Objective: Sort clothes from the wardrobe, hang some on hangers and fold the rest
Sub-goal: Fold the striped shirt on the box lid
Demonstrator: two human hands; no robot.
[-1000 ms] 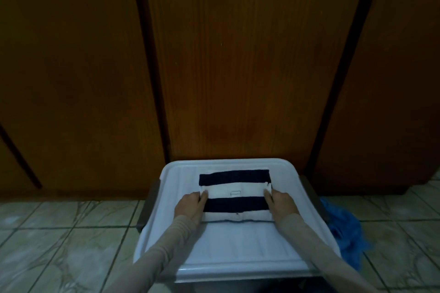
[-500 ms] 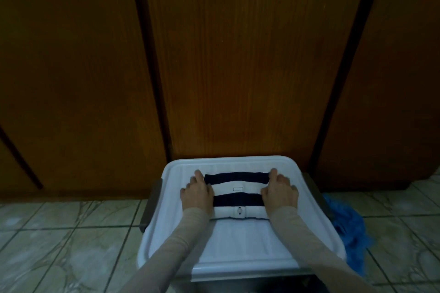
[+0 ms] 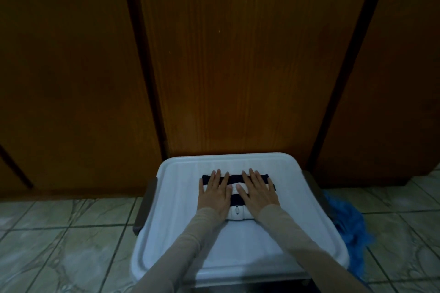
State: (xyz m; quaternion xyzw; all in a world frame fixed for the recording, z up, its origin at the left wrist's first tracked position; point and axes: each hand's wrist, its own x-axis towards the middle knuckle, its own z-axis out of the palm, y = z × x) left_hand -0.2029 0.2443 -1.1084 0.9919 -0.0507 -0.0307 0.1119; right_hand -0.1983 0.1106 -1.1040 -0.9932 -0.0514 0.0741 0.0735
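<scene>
A folded garment (image 3: 237, 200) with broad navy and white stripes is laid flat on a white plastic lid (image 3: 171, 209), a smooth rectangle with rounded corners and a raised rim. The lid is set on a box with a grey handle (image 3: 145, 207) at its side. The left hand (image 3: 215, 194) and the right hand (image 3: 258, 191) are pressed palm-down on the garment, side by side, fingers straight and slightly spread, nothing being gripped. Both forearms are covered by close-fitting beige sleeves (image 3: 190, 240). Dark wooden wardrobe doors (image 3: 238, 54) with vertical grain are seen behind. Glossy marbled floor tiles (image 3: 59, 233) are seen below, and crumpled blue fabric (image 3: 352, 228) is heaped just beside the box.
</scene>
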